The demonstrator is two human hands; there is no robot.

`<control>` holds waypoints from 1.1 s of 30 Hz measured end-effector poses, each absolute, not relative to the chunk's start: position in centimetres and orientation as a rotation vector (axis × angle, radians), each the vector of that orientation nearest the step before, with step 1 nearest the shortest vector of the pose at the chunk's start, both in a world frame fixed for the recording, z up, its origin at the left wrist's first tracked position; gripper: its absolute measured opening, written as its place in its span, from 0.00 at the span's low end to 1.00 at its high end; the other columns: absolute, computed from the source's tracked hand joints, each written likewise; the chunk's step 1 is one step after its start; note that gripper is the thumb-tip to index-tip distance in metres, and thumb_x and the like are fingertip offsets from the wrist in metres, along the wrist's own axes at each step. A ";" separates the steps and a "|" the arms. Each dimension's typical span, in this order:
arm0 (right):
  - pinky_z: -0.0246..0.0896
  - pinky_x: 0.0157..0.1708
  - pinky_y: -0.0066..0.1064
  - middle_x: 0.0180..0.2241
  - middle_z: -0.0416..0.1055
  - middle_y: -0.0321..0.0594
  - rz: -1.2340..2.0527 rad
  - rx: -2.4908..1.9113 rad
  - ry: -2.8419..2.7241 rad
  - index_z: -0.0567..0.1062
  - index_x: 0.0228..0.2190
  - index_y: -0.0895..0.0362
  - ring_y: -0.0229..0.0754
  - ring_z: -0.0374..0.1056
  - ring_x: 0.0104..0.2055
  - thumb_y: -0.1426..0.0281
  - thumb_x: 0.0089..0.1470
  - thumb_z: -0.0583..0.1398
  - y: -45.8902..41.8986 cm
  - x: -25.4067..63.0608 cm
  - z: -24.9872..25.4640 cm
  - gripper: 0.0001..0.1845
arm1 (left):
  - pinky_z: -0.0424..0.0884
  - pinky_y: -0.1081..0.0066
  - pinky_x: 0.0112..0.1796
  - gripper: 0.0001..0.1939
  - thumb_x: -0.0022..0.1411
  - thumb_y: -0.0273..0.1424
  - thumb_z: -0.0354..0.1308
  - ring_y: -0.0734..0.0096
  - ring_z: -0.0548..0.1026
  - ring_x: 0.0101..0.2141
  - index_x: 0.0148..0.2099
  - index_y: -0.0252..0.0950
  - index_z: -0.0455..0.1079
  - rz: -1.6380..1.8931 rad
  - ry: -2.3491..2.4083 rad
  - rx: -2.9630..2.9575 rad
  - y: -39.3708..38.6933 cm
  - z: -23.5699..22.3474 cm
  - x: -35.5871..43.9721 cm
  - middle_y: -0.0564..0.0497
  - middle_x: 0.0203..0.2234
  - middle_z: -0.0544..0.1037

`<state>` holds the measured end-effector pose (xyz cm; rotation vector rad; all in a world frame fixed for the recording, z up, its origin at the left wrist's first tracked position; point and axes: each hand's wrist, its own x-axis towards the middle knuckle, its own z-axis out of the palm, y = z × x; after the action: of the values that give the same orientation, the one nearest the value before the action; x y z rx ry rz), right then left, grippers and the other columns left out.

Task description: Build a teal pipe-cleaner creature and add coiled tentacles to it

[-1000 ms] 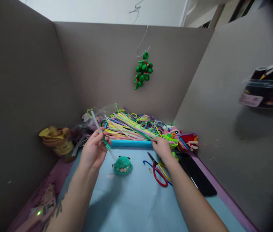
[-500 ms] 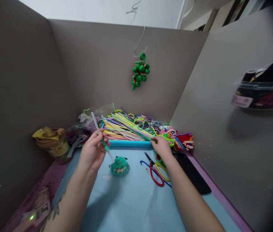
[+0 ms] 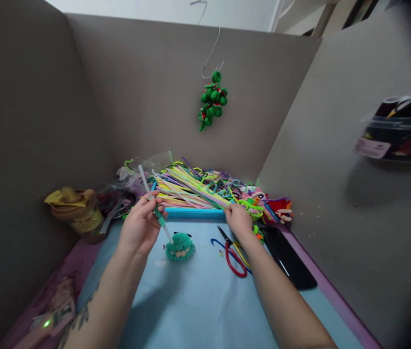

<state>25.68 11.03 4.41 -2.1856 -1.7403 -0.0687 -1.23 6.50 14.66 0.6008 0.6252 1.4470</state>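
My left hand [image 3: 142,218] is closed round a pale translucent stick [image 3: 143,177] that slants down toward the table. Green pipe cleaner [image 3: 160,218] is coiled about its lower half. Just below the stick's lower end lies a fuzzy teal piece [image 3: 180,246] with ruffled edges and beige bumps; whether they touch I cannot tell. My right hand [image 3: 239,219] reaches to the front right of a blue tray [image 3: 194,213]. Its fingers pinch at the ends of the pastel pipe cleaners [image 3: 185,186] heaped there, the fingertips partly hidden.
Red-and-yellow-handled scissors [image 3: 235,261] and a blue hook-ended wire [image 3: 218,241] lie left of my right forearm. A black phone [image 3: 288,257] rests to its right. A brown-rimmed pot [image 3: 85,213] stands at left. A green ornament [image 3: 213,102] hangs on the back wall; a clear bin [image 3: 398,138] hangs at right.
My right hand has shifted slightly left along the tray's front edge. The left hand keeps its hold on the stick. The camera view has tilted a little.
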 end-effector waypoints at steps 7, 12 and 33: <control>0.55 0.31 0.28 0.35 0.73 0.44 0.123 -2.322 -1.846 0.76 0.32 0.56 0.43 0.68 0.36 0.69 0.53 0.53 10.9 26.8 5.6 0.11 | 0.70 0.77 0.24 0.07 0.56 0.21 0.54 0.79 0.69 0.22 0.38 0.33 0.67 1.472 0.660 0.588 7.0 14.7 -1.8 0.54 0.24 0.69; 0.56 0.36 0.33 0.32 0.73 0.49 -0.022 -2.350 -2.052 0.77 0.27 0.59 0.47 0.68 0.38 0.73 0.50 0.55 10.2 28.1 6.2 0.09 | 0.69 0.77 0.25 0.06 0.56 0.22 0.55 0.79 0.69 0.22 0.38 0.34 0.67 1.472 0.664 0.592 7.2 14.8 -2.2 0.54 0.24 0.69; 0.52 0.28 0.28 0.33 0.74 0.43 0.057 -2.262 -1.920 0.70 0.43 0.54 0.45 0.70 0.36 0.68 0.55 0.53 9.7 26.0 6.0 0.13 | 0.68 0.76 0.22 0.11 0.62 0.23 0.45 0.78 0.67 0.20 0.34 0.37 0.67 1.766 0.607 0.418 5.4 19.1 -7.5 0.53 0.20 0.70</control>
<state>25.99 9.72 6.04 -2.2616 -1.9204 0.0573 -7.46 5.39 19.15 0.4179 0.6067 1.7664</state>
